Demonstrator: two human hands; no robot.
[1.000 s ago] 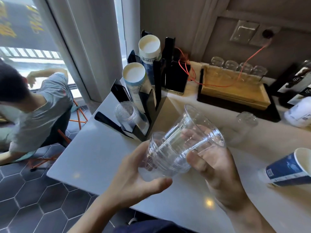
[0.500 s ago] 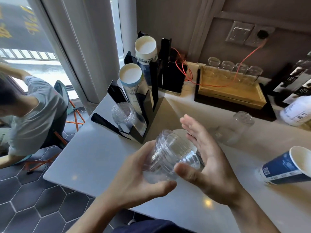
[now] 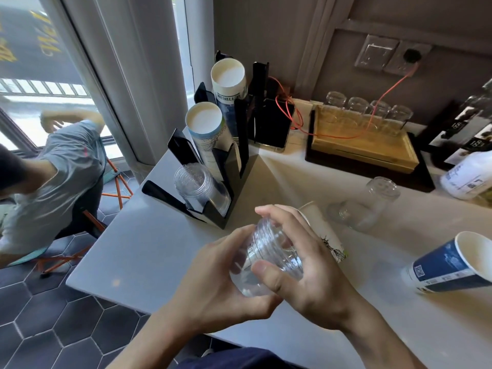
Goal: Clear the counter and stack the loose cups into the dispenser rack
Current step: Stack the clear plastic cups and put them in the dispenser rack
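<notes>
Head view: both hands, left hand [image 3: 213, 278] and right hand [image 3: 306, 272], clasp clear cups [image 3: 269, 259] above counter [image 3: 149, 251].

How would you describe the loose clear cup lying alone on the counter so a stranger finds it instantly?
Start at the wooden tray against the back wall. Just in front of it a clear plastic cup lies tipped on the white counter. Unlike the blue paper cup nearby, it is see-through, and no hand touches it.

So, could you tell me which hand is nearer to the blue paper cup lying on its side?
Right. The right hand grips the clear cups on the side facing the blue paper cup; the left hand holds them from the far side.
</notes>
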